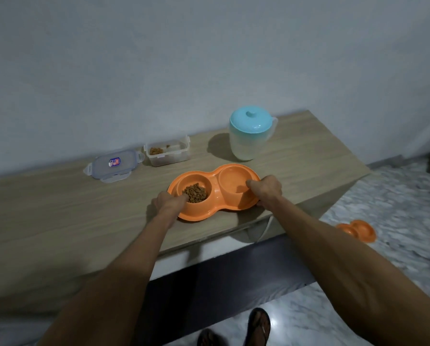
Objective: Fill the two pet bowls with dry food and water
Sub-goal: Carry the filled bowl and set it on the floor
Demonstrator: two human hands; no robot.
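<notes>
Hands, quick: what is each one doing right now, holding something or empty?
Left hand: closed on the kibble end of the orange double bowl.
Right hand: closed on the same bowl's other end, thumb over the rim.

The orange plastic double pet bowl point(215, 193) sits on the wooden bench point(59, 221), near its front edge. Its left well holds brown dry kibble point(195, 193); its right well point(232, 179) lies at the kibble's 2 o'clock. The left hand point(167, 202) grips the bowl's 8 o'clock rim, the right hand point(266, 189) its 3 o'clock rim. The clear rectangular plastic food container point(167, 151) stands at the bowl's 11 o'clock. Its clear clip-on lid point(114, 166) lies flat just to its left. The translucent jug with turquoise lid point(251, 134) stands at the bowl's 1 o'clock. A second orange double bowl point(357, 229) lies on the floor at 4 o'clock.
</notes>
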